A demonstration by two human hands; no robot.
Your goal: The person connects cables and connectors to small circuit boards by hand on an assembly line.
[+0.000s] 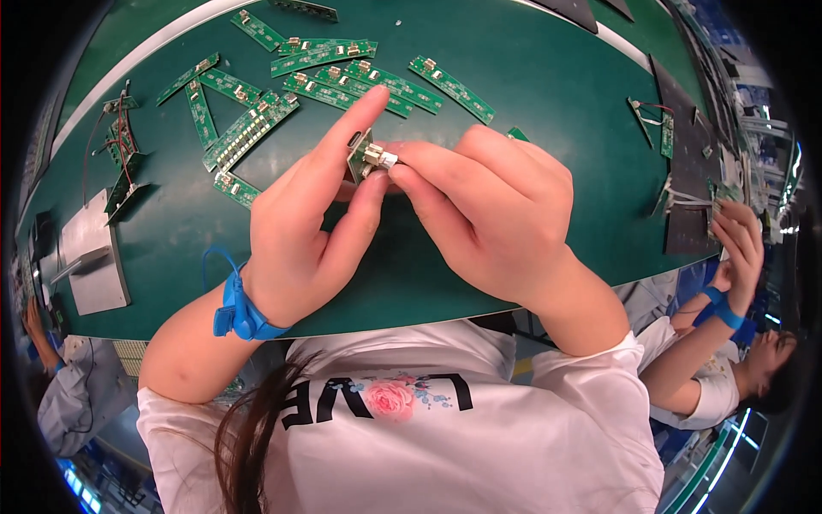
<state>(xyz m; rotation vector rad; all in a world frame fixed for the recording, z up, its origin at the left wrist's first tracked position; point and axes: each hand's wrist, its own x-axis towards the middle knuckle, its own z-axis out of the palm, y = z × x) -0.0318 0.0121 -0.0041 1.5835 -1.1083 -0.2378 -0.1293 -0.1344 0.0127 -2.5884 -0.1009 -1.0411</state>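
Observation:
My left hand [300, 218] grips a small green circuit board [357, 163] upright between thumb and fingers, its index finger stretched out past the board. Pale connector sockets stand on the board's face turned to the right. From the right, my right hand [501, 206] pinches a small white plug [388, 160] between thumb and index finger, right against one of those sockets. Whether the plug is fully seated cannot be seen. Any wire behind it is hidden by the fingers. A blue wrist strap [240, 310] with a thin cord circles my left wrist.
Narrow green circuit boards [325, 57] lie scattered across the green table [428, 283] beyond my hands. Wired boards [124, 158] and a white notebook with a pen [96, 257] are at left. At right, a co-worker's hand [736, 236] handles wired boards beside a black panel.

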